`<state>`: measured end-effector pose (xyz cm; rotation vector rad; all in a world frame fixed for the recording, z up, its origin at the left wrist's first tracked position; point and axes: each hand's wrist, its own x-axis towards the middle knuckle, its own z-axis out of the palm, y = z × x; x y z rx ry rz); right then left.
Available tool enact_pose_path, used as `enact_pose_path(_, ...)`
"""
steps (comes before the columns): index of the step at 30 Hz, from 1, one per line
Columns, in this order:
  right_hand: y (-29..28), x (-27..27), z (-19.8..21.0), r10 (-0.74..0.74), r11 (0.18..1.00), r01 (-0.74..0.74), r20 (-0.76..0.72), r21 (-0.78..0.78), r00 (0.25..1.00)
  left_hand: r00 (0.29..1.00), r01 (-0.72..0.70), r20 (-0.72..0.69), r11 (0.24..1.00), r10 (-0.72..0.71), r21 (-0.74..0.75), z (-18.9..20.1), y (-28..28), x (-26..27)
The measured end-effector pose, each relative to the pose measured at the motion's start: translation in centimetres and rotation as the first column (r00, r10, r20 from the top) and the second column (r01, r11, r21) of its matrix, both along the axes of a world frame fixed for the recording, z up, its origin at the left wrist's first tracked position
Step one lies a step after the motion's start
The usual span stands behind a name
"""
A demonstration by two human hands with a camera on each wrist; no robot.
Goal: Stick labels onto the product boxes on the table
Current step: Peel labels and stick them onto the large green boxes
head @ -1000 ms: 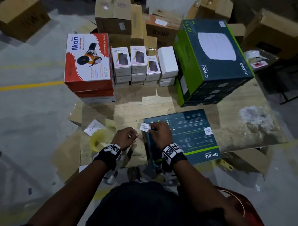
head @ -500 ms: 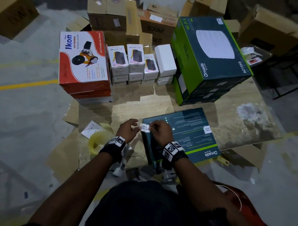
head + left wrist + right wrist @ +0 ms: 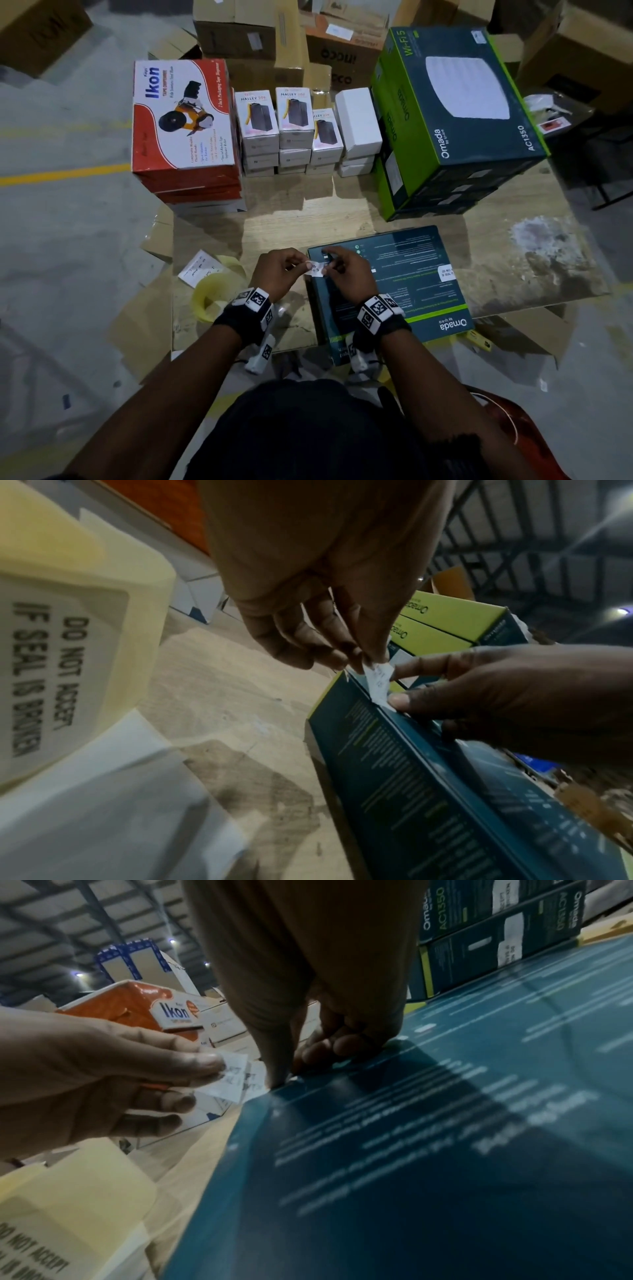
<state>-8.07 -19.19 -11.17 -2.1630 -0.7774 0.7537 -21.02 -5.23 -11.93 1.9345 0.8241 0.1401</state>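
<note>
A small white label (image 3: 317,269) is stretched between my two hands over the far left corner of a flat dark teal Omada box (image 3: 404,287). My left hand (image 3: 303,267) pinches the label's left end. My right hand (image 3: 330,264) pinches the other end against the box's edge. The left wrist view shows the label (image 3: 378,685) running from my left fingertips (image 3: 356,658) down to the right thumb (image 3: 400,699) at the box edge (image 3: 394,750). Seen from the right wrist, the label (image 3: 236,1080) hangs just off the box corner (image 3: 411,1137). Another white label (image 3: 446,273) is stuck on the box's right side.
A yellowish label roll (image 3: 212,294) and a paper sheet (image 3: 202,269) lie left of my hands on the wooden table (image 3: 359,209). Behind stand red Ikon boxes (image 3: 181,116), small white Halley boxes (image 3: 294,126) and stacked Omada boxes (image 3: 455,113). Brown cartons (image 3: 253,34) ring the table.
My left hand has come in and taken the label's free end, which only the right hand held before. Both hands now hold it at the box's corner.
</note>
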Motion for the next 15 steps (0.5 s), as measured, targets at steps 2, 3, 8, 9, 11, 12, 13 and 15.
enact_pose_path(2, -0.2, 0.3, 0.5, 0.073, 0.997, -0.073, -0.020, -0.004, 0.997, 1.000, 0.026, 0.012, 0.999, -0.026, 0.022, 0.1, -0.2, -0.3)
enact_pose_path(3, -0.3, 0.4, 0.8, 0.105, 0.994, -0.104, -0.041, 0.012, 0.994, 0.999, 0.033, 0.023, 0.999, -0.034, 0.027, 0.2, -0.4, -0.4)
enact_pose_path(8, -1.4, 1.3, 1.7, 0.124, 0.987, -0.077, -0.348, 0.144, 0.929, 0.995, -0.057, 0.076, 0.992, 0.066, -0.109, 0.7, -0.8, -0.5)
enact_pose_path(9, -1.5, 1.3, 1.9, 0.099, 0.986, -0.035, -0.410, 0.162, 0.907, 0.990, -0.086, 0.090, 0.979, 0.104, -0.183, 1.0, -0.9, -0.4)
enact_pose_path(11, -1.7, 1.2, 2.4, 0.026, 0.980, 0.076, -0.499, 0.183, 0.866, 0.975, -0.138, 0.117, 0.931, 0.187, -0.337, 1.8, -1.3, -0.1)
enact_pose_path(12, -1.8, 1.1, 2.6, -0.027, 0.971, 0.147, -0.526, 0.187, 0.850, 0.967, -0.156, 0.123, 0.904, 0.222, -0.399, 2.3, -1.5, 0.0)
enact_pose_path(13, -1.8, 0.9, 2.6, -0.083, 0.957, 0.219, -0.543, 0.190, 0.836, 0.960, -0.167, 0.127, 0.877, 0.248, -0.451, 2.7, -1.6, 0.1)
enact_pose_path(15, -1.9, 0.6, 2.8, -0.168, 0.923, 0.328, -0.560, 0.199, 0.812, 0.948, -0.182, 0.131, 0.834, 0.289, -0.520, 3.1, -1.9, 0.3)
